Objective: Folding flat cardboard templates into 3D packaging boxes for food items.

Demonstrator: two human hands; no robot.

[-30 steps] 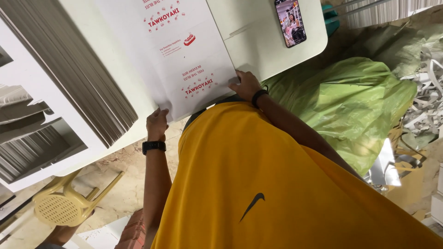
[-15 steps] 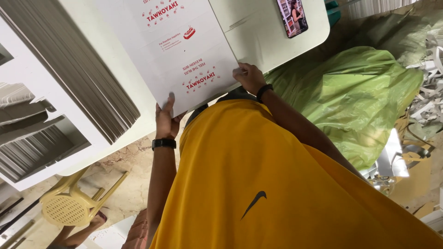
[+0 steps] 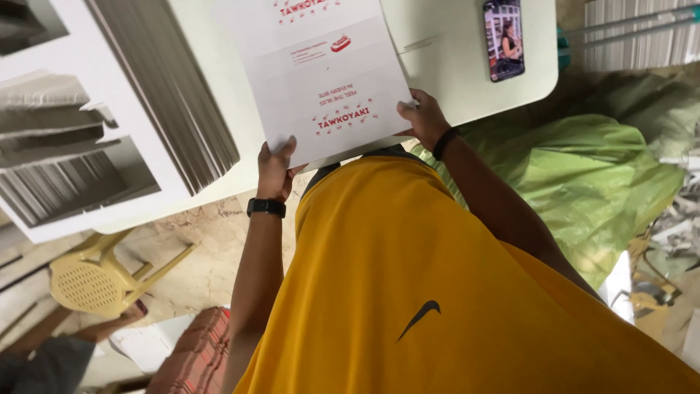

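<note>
White printed card sheet (image 3: 321,73) lies flat at the table's near edge, red print on it. Left hand (image 3: 275,169) grips its near left corner, fingers curled over the edge. Right hand (image 3: 423,117) pinches its right edge. Table (image 3: 452,87) white. Phone (image 3: 503,38) near the right edge. Stack of flat sheets (image 3: 175,102) toward the left side. Green sack (image 3: 583,182) beside the table.
</note>
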